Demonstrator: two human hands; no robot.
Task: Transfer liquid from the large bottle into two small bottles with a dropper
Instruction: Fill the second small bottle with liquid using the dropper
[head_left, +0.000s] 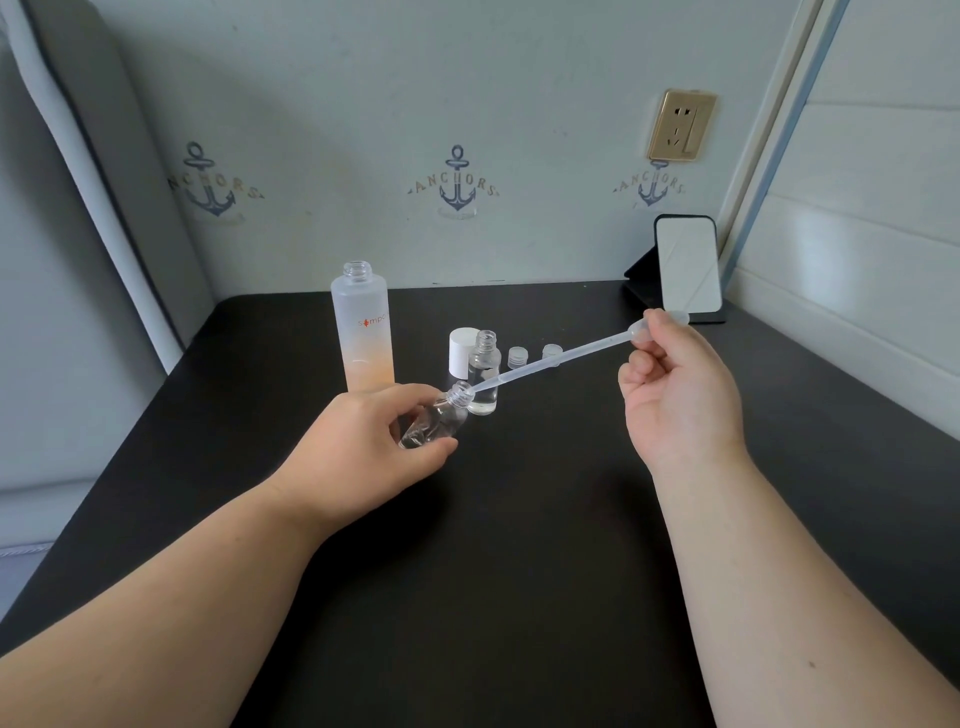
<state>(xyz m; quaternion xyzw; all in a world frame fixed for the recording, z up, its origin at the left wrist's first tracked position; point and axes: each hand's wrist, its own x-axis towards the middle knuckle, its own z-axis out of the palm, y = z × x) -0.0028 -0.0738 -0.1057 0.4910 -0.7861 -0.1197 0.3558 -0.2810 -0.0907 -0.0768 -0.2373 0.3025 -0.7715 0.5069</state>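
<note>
Stuff on the black table (519, 545) is mostly bunched up toward the back: the large bottle (363, 332) stands upright with its cap off, frosted, with a peachy tint in the lower part. Just right of it there's a white cap (462, 351), and in front of that cap a second small bottle (484, 375) stands open with clear liquid in it. Two little ribbed caps (518, 357) (551, 352) sit a bit further right, and the dropper's stem crosses in front of them from where I'm looking. Way back in the right corner a phone (687, 264) leans on a dark stand against the wall, under a gold wall socket (680, 124).

Hands now. The left hand (358, 441) is low over the table, fingers (415, 396) and thumb wrapped around a small clear bottle (434, 422), tipped so its open neck points up and to the right. The right hand (675, 395) is raised higher and off to the right, well apart from the left, pinching the dropper (561, 361) by its bulb between thumb and curled fingers. The dropper slants down to the left and its tip sits right at the mouth of the tilted bottle; can't tell if it's actually inside.
</note>
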